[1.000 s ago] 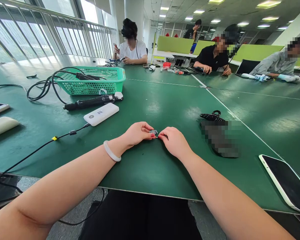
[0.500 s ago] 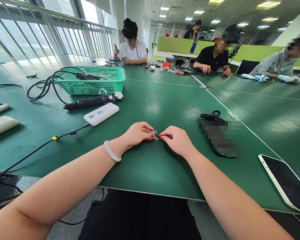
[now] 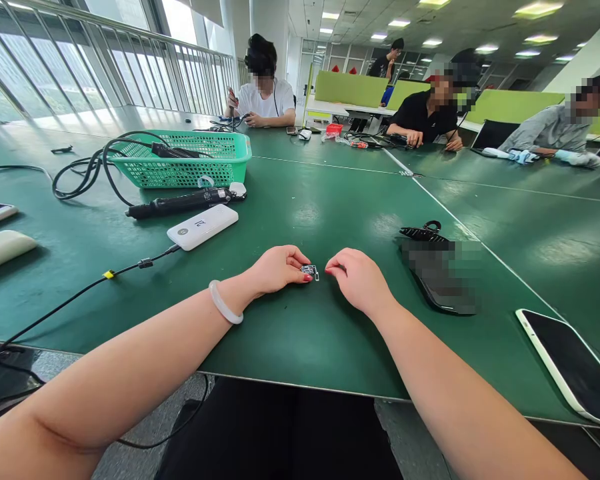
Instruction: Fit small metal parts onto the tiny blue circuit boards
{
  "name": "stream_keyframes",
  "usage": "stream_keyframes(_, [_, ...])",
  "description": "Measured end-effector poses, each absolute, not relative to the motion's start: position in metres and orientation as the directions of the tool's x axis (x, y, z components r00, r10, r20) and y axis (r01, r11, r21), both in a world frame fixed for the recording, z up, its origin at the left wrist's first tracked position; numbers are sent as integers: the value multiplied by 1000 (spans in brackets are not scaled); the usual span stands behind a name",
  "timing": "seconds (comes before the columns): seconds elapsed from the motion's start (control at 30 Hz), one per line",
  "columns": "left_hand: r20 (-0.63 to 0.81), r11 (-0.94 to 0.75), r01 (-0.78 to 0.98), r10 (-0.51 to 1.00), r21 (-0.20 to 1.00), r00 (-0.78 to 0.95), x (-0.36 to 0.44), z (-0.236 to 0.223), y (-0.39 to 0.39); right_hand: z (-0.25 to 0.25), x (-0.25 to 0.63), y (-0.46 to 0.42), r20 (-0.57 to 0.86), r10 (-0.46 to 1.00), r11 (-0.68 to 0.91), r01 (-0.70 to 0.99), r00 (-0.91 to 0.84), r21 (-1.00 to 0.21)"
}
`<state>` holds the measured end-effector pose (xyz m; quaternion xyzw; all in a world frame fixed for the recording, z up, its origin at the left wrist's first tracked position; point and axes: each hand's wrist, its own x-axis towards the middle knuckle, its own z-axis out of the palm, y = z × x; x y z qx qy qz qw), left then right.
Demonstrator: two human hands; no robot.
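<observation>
Your left hand (image 3: pixel 279 268) pinches the small silver clips (image 3: pixel 308 270) from nine o'clock. The end clip (image 3: pixel 317 275) now juts at four o'clock, released, seemingly settled. Your right hand (image 3: pixel 359 278), drawn back to three o'clock, has closed fingertips, nothing visible between them.

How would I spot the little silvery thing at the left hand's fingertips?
On the green table, find the left hand, whose wrist wears a pale bangle. At its fingertips is the small silvery thing. It is far smaller than the black claw clip further right, and metallic-looking instead of dark.
</observation>
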<state>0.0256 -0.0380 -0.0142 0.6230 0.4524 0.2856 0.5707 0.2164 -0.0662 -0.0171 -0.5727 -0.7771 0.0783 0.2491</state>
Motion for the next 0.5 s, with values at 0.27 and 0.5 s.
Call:
stream_keyframes(0.27, [-161,90,193,904,977,396,26,-14,-37,-22,204,-70,227,951,289,865,-210,-410])
stream_keyframes(0.5, [-176,103,196,899,975,402,26,-15,-37,-25,207,-66,240,918,388,845,-316,-368])
